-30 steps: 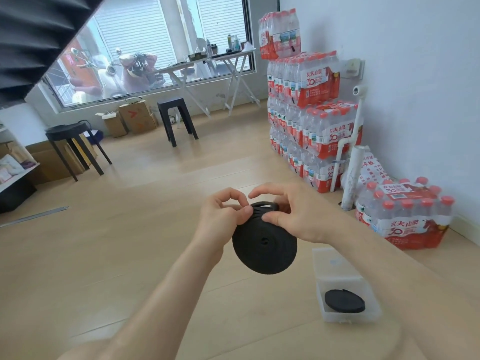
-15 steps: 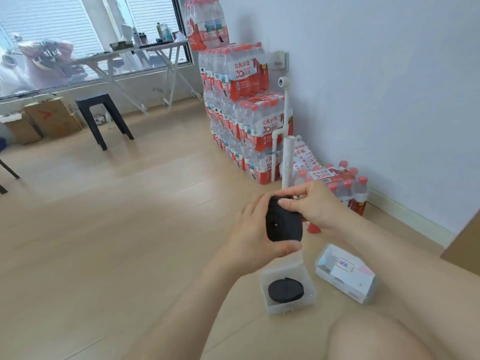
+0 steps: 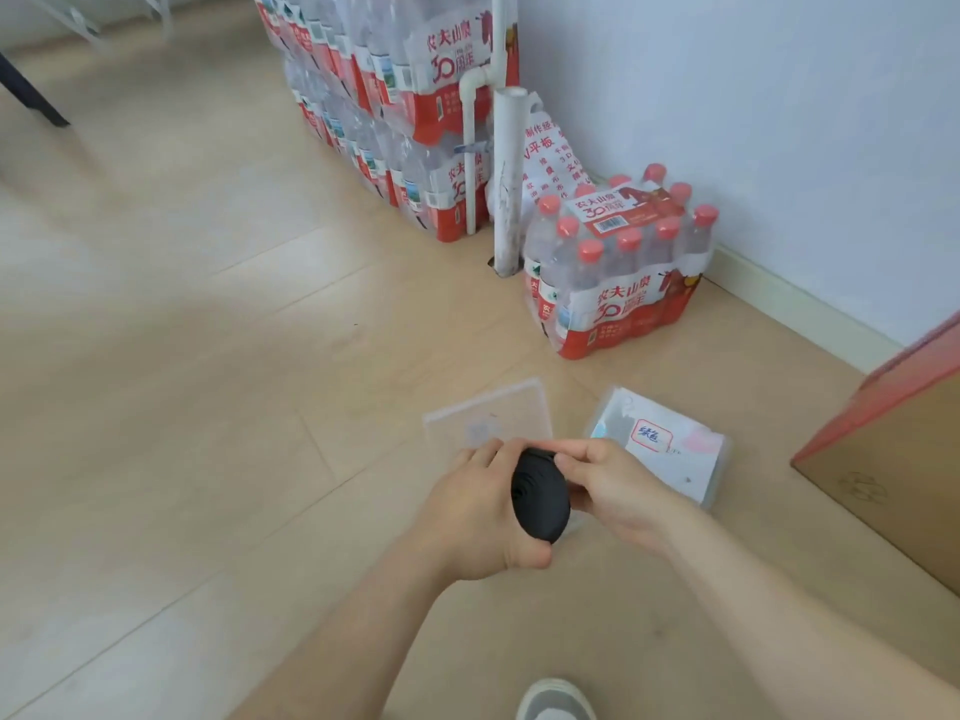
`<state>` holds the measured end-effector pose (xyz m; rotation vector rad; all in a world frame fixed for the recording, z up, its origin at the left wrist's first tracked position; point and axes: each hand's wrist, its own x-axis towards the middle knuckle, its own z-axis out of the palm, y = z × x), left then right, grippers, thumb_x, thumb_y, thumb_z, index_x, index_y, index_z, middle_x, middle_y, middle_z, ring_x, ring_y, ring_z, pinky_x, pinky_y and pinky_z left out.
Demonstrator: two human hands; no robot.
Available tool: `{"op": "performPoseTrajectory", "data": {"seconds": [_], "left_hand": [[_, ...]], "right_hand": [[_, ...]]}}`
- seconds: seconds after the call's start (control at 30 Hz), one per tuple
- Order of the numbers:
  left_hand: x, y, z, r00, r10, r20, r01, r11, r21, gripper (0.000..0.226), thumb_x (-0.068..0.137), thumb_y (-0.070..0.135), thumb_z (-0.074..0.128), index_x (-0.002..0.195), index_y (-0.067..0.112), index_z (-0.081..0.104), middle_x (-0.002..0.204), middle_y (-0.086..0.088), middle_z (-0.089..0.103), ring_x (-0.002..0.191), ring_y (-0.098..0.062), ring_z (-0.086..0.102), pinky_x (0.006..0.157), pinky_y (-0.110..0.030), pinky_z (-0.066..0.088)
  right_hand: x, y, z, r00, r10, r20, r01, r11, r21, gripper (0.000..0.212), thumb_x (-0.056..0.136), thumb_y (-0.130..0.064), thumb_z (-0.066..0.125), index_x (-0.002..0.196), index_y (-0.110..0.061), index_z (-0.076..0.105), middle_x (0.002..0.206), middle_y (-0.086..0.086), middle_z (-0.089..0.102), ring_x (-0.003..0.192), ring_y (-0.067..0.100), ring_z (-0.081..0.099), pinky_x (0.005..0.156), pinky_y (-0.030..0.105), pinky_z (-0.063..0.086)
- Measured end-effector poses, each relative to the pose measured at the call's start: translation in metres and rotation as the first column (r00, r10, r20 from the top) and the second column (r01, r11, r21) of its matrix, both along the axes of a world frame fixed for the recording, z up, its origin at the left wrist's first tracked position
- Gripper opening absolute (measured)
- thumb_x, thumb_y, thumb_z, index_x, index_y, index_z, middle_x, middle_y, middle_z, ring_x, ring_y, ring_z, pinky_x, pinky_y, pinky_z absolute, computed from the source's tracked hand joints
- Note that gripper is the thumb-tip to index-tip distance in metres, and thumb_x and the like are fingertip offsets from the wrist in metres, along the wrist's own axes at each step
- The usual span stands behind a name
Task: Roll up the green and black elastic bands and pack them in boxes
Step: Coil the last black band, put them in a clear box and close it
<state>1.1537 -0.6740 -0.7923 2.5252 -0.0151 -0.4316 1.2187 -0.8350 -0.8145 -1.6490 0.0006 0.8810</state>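
Note:
A rolled-up black elastic band (image 3: 540,498) is held edge-on between both hands, low over the floor. My left hand (image 3: 475,517) cups it from the left, thumb under the roll. My right hand (image 3: 613,485) pinches its top right edge. Right behind the hands lies a clear plastic box (image 3: 488,413) on the floor, its near half hidden by my hands and the roll. A second clear box (image 3: 662,446), with a white label and red-framed writing, lies to its right. No green band is in view.
A pack of water bottles (image 3: 621,267) stands by the wall behind the boxes, next to a white pipe (image 3: 506,184) and a taller stack of packs (image 3: 395,96). A cardboard box (image 3: 893,459) stands at right. My shoe (image 3: 556,701) shows at the bottom.
The view has tilted down and moved closer to the floor. Both hands have lowered the black roll over the near clear box, which they now partly hide.

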Motion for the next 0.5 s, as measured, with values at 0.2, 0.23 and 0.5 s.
{"op": "performPoseTrajectory", "data": {"seconds": [0.2, 0.23, 0.5], "left_hand": [[0.020, 0.005, -0.047, 0.992, -0.034, -0.122, 0.030, 0.999, -0.031, 0.094, 0.058, 0.043, 0.073, 0.140, 0.031, 0.028, 0.132, 0.014, 0.042, 0.119, -0.014, 0.038, 0.098, -0.032, 0.033], [0.023, 0.005, -0.054, 0.990, -0.037, -0.138, 0.035, 0.999, -0.022, 0.092, 0.058, 0.044, 0.073, 0.138, 0.031, 0.029, 0.131, 0.014, 0.043, 0.118, -0.013, 0.039, 0.096, -0.032, 0.032], [0.034, 0.009, -0.088, 0.967, -0.125, -0.220, 0.125, 0.992, -0.014, 0.076, 0.052, 0.047, 0.065, 0.122, 0.022, 0.050, 0.129, 0.010, 0.044, 0.123, -0.019, 0.026, 0.093, -0.033, 0.042]], "right_hand": [[0.010, -0.001, -0.042, 0.994, -0.050, 0.096, 0.068, 0.979, -0.190, 0.030, 0.097, -0.003, 0.051, 0.105, -0.021, 0.073, 0.099, 0.001, 0.076, 0.093, 0.017, 0.072, 0.088, 0.040, 0.057], [0.013, 0.001, -0.048, 0.994, -0.040, 0.102, 0.062, 0.973, -0.222, 0.031, 0.095, -0.004, 0.053, 0.100, -0.025, 0.074, 0.097, -0.001, 0.076, 0.092, 0.017, 0.072, 0.088, 0.042, 0.057], [0.013, 0.012, -0.085, 0.981, 0.010, 0.195, 0.073, 0.908, -0.414, 0.048, 0.089, -0.005, 0.056, 0.062, -0.043, 0.068, 0.081, -0.007, 0.076, 0.083, 0.019, 0.071, 0.082, 0.044, 0.057]]}}
